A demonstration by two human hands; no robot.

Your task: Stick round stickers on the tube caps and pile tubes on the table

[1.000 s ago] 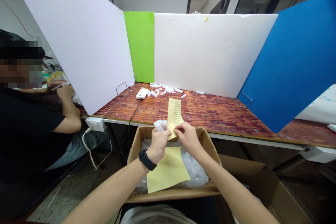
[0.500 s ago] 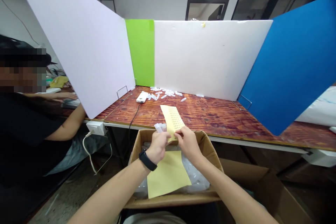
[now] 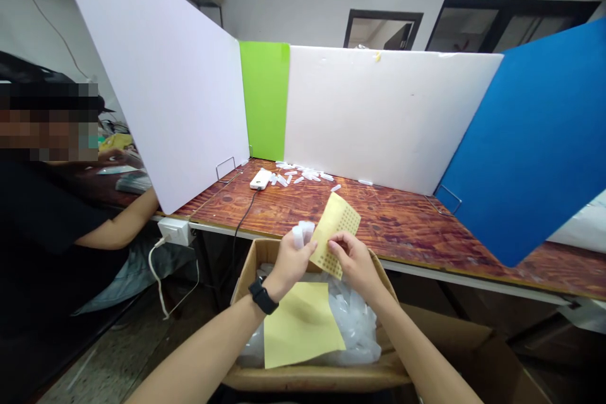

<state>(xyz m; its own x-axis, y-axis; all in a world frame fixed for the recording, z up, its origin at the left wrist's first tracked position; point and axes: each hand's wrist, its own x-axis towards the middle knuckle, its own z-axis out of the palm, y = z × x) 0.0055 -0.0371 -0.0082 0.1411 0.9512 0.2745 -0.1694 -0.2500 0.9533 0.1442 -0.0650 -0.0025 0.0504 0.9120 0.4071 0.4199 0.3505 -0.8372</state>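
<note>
My left hand [image 3: 290,263], with a black watch on its wrist, is closed around a few translucent white plastic tubes [image 3: 303,233]. Its thumb also pins the left edge of a yellow sticker sheet [image 3: 335,218] printed in rows of small dark marks. Against the face of that sheet, my right hand [image 3: 358,263] has thumb and forefinger pinched together; anything between them is too small to make out. Below both hands is an open cardboard box [image 3: 312,382] holding many clear plastic pieces [image 3: 357,322], with a plain yellow sheet [image 3: 303,331] lying over them.
Small white tubes [image 3: 310,174] lie scattered at the back of the wooden table [image 3: 392,221], beside a white device [image 3: 261,179] with a black cable. White, green and blue panels [image 3: 516,151] enclose the table. A co-worker [image 3: 42,221] sits at the left.
The sticker sheet has tilted to the right and turned in my left hand. My right fingers have shifted from its lower edge onto its face. The camera view has shifted slightly.
</note>
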